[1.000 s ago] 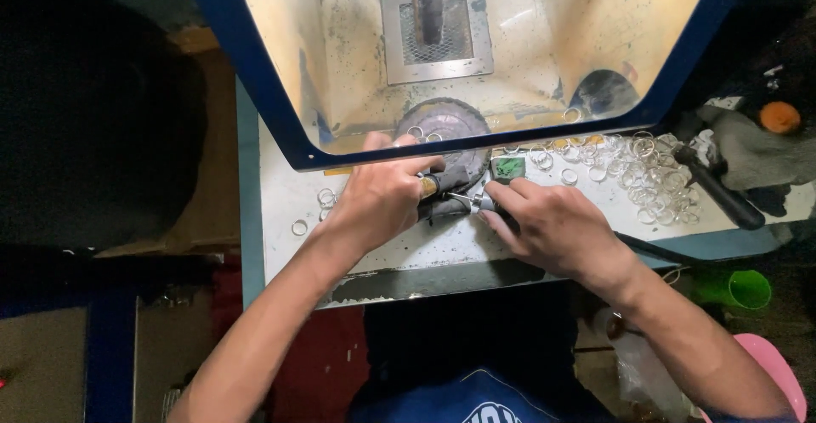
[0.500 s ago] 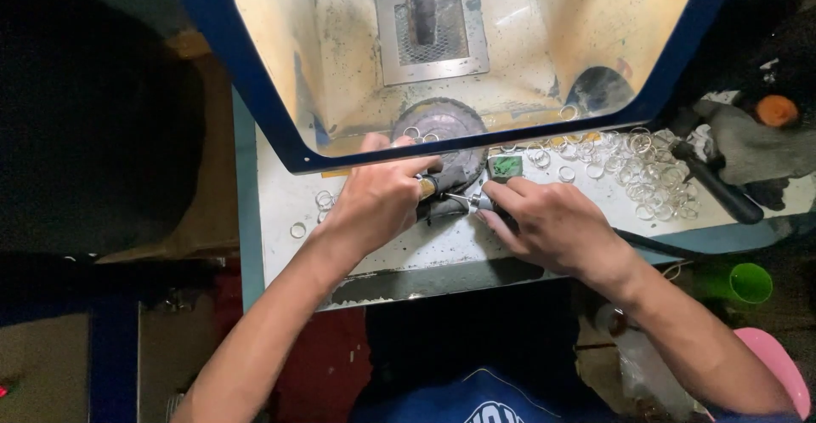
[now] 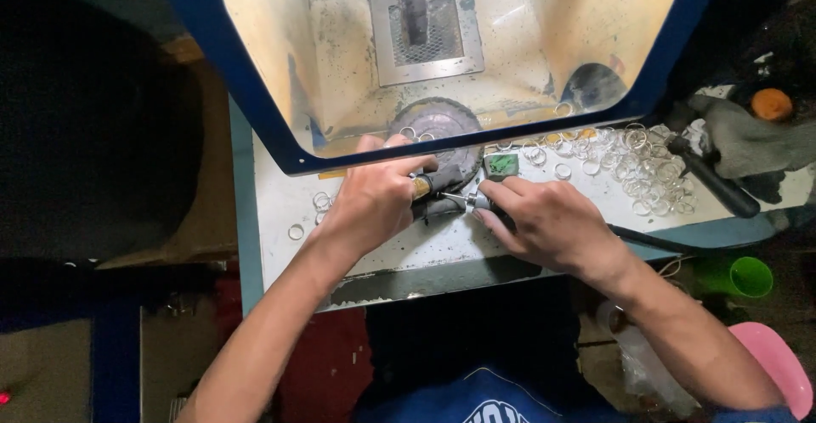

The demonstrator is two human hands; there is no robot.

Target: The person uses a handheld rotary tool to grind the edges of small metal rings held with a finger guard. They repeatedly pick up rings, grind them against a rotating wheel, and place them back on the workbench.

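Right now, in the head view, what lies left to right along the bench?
Loose ring → left hand → right hand → heap of rings → black handle → green cup

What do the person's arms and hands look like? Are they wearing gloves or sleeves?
No gloves. Both the left hand and the right hand are bare, and both forearms are uncovered as far as the picture shows. No watch or bracelet shows on either wrist. I can't make out any ring on the fingers.

rings crowd right, bench left seemingly open
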